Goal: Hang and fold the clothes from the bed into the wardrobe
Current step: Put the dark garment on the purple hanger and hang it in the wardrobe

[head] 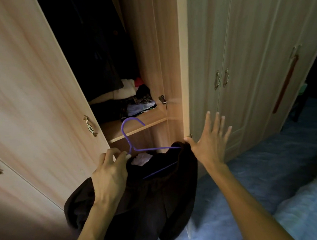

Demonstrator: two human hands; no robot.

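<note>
Tall light-wood wardrobe (168,46) fills the view, one door (33,93) swung open on the left, other doors (242,60) shut on the right. Inside, dark hanging clothes (99,55) above a shelf (136,124) carrying a stack of folded clothes (132,97). Blue carpeted floor (257,169) lower right, edge of the bed (309,213) at the bottom right corner. Dark garment (140,203) hangs on a purple hanger (131,137) in front of the open compartment, below shelf level, hook pointing up. Left hand (109,175) fingers (119,155) clenched around the hanger neck and the garment's collar. Right hand (210,142) released, fingers (218,122) spread wide, palm toward the shut door, thumb near the garment's right shoulder; contact with the door cannot be told.
</note>
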